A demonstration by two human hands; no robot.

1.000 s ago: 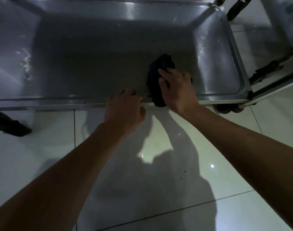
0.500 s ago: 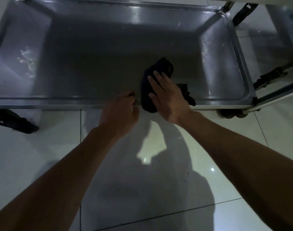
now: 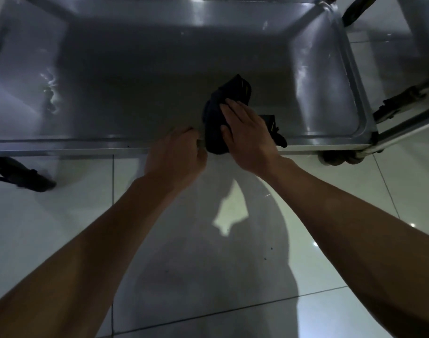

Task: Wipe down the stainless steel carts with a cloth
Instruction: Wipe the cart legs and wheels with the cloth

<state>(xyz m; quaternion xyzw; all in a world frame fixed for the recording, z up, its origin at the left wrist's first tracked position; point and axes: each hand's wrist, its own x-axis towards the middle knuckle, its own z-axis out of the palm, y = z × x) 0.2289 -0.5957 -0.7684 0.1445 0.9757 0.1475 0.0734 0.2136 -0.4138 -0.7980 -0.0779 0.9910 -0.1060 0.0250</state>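
The right hand [image 3: 247, 140] lies flat with straight fingers on the dark cloth [image 3: 223, 115], which is inside the steel cart [image 3: 159, 76] at its near rim, right of the middle. The left hand [image 3: 176, 154] curls its fingers over this near rim, just beside the cloth.

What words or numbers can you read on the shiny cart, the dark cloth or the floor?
None: no word, label, brand, number or sign can be read anywhere in this view.
The steel cart shows only glare and smudges.
The dark cloth under the right hand has a few pale marks, too blurred to tell as letters.
The floor tiles are plain.
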